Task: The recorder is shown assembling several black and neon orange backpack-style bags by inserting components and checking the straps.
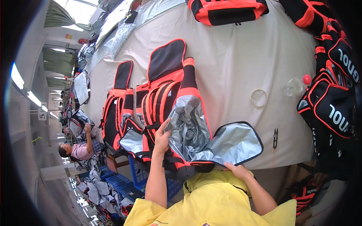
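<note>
Silver-lined bag (190, 122): mouth apparently held wide for access; left hand (162, 141), fingers gripping one side; right hand (239, 172), fingers pinching opened flap (238, 144).

The black bag (188, 122) with orange trim lay open at the near edge of the table (233, 86), its crumpled silver lining (190, 128) exposed; a silver-faced flap (238, 145) edged in black spread right, and an orange-edged black panel (166, 61) pointed away.
</note>
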Demonstrator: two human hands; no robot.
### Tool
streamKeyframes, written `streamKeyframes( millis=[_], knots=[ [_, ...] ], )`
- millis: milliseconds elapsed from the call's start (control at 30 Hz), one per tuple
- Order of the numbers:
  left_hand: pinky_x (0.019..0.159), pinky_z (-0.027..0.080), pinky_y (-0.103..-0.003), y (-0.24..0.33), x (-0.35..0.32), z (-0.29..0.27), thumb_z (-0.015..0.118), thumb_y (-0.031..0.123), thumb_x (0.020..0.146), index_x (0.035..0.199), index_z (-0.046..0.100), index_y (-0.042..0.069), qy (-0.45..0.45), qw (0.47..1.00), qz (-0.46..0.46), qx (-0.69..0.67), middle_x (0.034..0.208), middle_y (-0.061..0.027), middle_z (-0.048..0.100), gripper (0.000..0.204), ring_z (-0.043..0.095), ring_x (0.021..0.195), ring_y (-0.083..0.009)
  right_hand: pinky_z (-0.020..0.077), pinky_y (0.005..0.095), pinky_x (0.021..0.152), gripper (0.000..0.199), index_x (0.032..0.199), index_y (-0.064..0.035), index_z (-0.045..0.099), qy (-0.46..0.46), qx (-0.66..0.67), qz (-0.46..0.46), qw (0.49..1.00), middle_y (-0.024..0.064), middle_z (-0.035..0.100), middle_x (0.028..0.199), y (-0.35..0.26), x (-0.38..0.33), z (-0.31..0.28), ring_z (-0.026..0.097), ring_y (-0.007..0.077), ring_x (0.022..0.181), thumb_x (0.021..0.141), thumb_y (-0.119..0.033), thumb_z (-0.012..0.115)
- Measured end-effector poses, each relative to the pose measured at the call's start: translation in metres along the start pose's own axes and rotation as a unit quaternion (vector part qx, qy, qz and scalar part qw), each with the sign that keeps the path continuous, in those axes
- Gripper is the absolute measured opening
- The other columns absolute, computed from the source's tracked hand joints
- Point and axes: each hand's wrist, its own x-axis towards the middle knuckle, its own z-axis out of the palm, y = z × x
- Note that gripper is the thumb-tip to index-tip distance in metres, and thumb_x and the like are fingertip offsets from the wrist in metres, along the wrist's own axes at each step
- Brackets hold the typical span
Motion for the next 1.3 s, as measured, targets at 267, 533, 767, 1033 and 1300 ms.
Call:
streamKeyframes(
  millis=[267,533,767,1033,1300],
  knots=[
    [0.11,0.045,-0.029,-0.003,0.003,0.01,0.05,-0.01,0.091,0.148,0.063,0.002,-0.036,0.991,0.067,0.107,0.14,-0.01,0.068,0.06,0.063,0.126,-0.0169,0.0621,0.0375,0.084,0.052,0.136,0.0022,0.065,0.13,0.091,-0.084,0.984,0.0111,0.072,0.124,0.035,0.039,0.01,0.074,0.0257,0.102,0.098,-0.031,0.074],
    [0.11,0.05,-0.031,0.043,-0.046,-0.008,0.064,0.008,0.107,0.15,0.055,-0.003,-0.131,0.985,0.087,0.076,0.146,-0.0174,0.065,0.045,0.066,0.13,-0.0195,0.0655,0.0403,0.07,0.044,0.126,-0.0014,0.066,0.261,0.13,-0.083,0.953,0.01,0.076,0.109,0.019,0.078,0.015,0.078,0.0256,0.083,0.1,-0.037,0.071],
    [0.105,0.055,-0.043,0.007,-0.183,-0.126,0.087,0.016,0.085,0.131,0.069,0.003,-0.095,0.858,0.337,0.375,0.133,-0.0184,0.069,0.051,0.067,0.127,-0.0352,0.0635,0.0451,0.081,0.061,0.13,-0.0053,0.065,0.361,0.246,-0.191,0.879,0.0091,0.074,0.11,0.068,0.074,0.053,0.074,0.0258,0.095,0.106,-0.061,0.058],
    [0.08,0.059,-0.042,-0.034,-0.14,-0.156,0.09,0.024,0.075,0.123,0.069,0.009,-0.105,0.751,0.359,0.545,0.115,-0.0118,0.075,0.054,0.073,0.105,-0.0291,0.0591,0.0469,0.092,0.086,0.151,-0.0031,0.048,0.283,0.298,-0.093,0.907,0.0203,0.067,0.132,0.148,0.056,0.188,0.071,0.0307,0.109,0.105,-0.075,0.041],
    [0.063,0.052,-0.049,0.127,-0.117,-0.134,0.078,0.027,0.093,0.095,0.077,0.006,-0.116,0.864,0.403,0.28,0.078,-0.0221,0.07,0.022,0.07,0.073,-0.0418,0.0487,0.0414,0.112,0.088,0.157,0.0052,0.037,0.091,0.035,-0.26,0.961,0.0182,0.059,0.147,0.063,0.056,0.28,0.053,0.0271,0.141,0.098,-0.044,0.079]
  ],
)
